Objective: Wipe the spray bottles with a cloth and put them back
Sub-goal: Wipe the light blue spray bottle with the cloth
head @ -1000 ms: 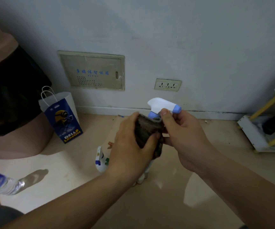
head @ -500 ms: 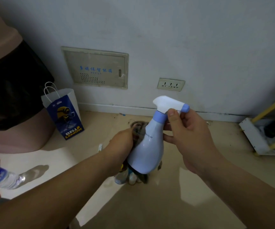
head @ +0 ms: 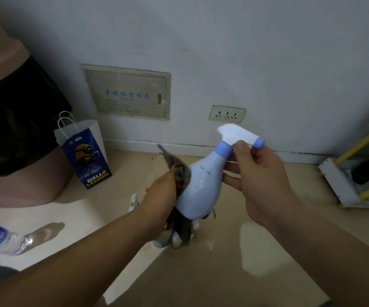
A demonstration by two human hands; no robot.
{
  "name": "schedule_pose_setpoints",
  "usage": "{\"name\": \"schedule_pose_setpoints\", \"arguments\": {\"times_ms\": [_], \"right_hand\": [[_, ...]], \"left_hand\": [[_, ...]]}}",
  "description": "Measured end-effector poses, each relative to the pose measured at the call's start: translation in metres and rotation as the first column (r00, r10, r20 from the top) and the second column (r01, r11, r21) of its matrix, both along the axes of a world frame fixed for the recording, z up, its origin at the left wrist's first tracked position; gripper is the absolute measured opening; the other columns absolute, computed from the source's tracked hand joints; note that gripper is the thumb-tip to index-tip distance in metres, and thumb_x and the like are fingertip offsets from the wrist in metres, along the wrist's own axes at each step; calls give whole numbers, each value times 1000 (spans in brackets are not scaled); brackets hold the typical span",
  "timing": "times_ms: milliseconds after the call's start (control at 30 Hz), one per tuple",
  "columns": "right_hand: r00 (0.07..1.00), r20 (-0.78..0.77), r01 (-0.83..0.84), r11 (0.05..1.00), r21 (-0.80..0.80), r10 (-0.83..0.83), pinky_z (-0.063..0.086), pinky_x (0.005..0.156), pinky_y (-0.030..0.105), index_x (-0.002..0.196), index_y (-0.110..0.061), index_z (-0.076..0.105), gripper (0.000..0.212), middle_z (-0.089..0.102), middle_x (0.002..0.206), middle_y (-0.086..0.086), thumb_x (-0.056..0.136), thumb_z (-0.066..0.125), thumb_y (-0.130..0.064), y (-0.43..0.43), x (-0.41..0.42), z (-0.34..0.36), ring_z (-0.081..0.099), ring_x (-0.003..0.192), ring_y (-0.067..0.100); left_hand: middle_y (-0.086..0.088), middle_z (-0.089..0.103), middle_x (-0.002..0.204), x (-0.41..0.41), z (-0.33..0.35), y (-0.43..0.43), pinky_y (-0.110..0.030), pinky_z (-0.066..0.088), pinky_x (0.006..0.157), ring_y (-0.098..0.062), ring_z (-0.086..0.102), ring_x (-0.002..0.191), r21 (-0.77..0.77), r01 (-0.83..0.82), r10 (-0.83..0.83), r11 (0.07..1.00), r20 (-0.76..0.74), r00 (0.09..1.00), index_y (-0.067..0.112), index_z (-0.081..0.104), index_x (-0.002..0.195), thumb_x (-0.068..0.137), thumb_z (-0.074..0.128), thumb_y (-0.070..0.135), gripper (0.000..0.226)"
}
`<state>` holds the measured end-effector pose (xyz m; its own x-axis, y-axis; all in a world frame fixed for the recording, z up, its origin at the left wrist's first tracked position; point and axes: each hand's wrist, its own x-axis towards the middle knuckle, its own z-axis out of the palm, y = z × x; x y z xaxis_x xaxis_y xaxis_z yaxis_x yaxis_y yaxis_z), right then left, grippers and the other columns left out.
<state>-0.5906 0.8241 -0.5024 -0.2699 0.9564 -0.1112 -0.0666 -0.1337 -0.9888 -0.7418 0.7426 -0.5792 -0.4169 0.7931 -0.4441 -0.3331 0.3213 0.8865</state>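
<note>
Mid-air, right hand (head: 261, 173) pinching spray bottle (head: 199, 189) neck, left hand (head: 163, 193) pressing gripped cloth (head: 178, 171) against it

tilted pale-blue spray bottle (head: 201, 187), brown cloth (head: 178, 168) alongside

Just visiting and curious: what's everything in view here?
spray bottle: one, white and pale blue, held, centre
cloth: one, dark brown, against bottle's side
small bottles: count unclear, floor below, half hidden
paper bag: one, blue and white, by wall
water bottle: one, clear, lower left
bin: one, pink, black liner, left
wall panel: one, beige, wall
socket: one, beige, wall
shelf: one, white and yellow, right
left hand: grips cloth
right hand: holds spray bottle's neck
</note>
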Motion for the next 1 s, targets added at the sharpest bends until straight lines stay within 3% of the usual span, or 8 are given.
{"name": "schedule_pose_setpoints", "arguments": {"times_ms": [133,233,300,467,633,733,833,1000], "right_hand": [[999,-39,1,1000,-22,-2,63,80,37,132,-17,60,28,76,113,6,108,49,-25,1,1,-1,76,99,22],[997,-68,-28,999,-38,26,62,86,39,135,-20,59,29,74,118,5,108,47,-27,-6,-2,-6,74,105,22],[997,-55,-65,997,-44,62,61,91,42,135,-23,59,30,74,120,3,108,47,-28,-14,-6,-12,72,110,23],[993,-20,-115,990,-88,113,54,103,47,135,-23,61,31,75,120,-2,107,50,-29,-26,-13,-20,71,112,15],[997,-19,-72,997,-19,72,62,89,43,132,-18,62,29,76,115,5,108,49,-25,-13,-10,-10,74,105,21],[1000,-27,-6,1000,-25,6,63,85,38,136,-15,58,31,75,116,9,108,48,-23,-4,-7,-7,75,101,21],[998,-53,17,1000,-24,-18,63,86,39,138,-14,56,33,74,118,9,109,45,-26,4,-3,-4,75,101,22],[999,-12,-48,997,55,49,61,92,41,136,-24,56,29,72,123,0,108,47,-29,-13,-8,-16,72,110,18]], "left_hand": [[-15,75,117,14,4,-3,-58,53,102,-40,71,108,-95,-67,92,993,288,953,23,72,126,98,53,58,49],[-1,68,121,23,23,-4,-46,51,101,-25,64,112,-14,-112,99,994,-372,923,28,63,128,106,31,56,47],[0,62,119,34,28,-11,-45,50,95,-20,59,108,49,42,13,998,-792,611,29,57,126,104,24,56,48],[-1,59,136,35,24,-15,-44,48,99,-23,58,119,-42,220,-92,975,-971,222,20,32,158,98,36,55,69],[15,69,111,2,21,-6,-35,55,87,-4,64,101,206,302,-55,931,-738,673,43,57,131,103,42,52,33],[-4,76,115,4,15,-7,-50,55,100,-23,72,107,82,30,-20,996,-114,993,31,71,124,101,49,61,44],[-22,75,114,14,21,-11,-65,43,110,-52,66,114,-62,52,-26,997,364,931,22,78,118,94,56,67,55],[-13,75,118,14,19,-4,-52,58,95,-37,73,104,-110,-133,156,985,230,961,29,70,126,76,52,86,78]]}}
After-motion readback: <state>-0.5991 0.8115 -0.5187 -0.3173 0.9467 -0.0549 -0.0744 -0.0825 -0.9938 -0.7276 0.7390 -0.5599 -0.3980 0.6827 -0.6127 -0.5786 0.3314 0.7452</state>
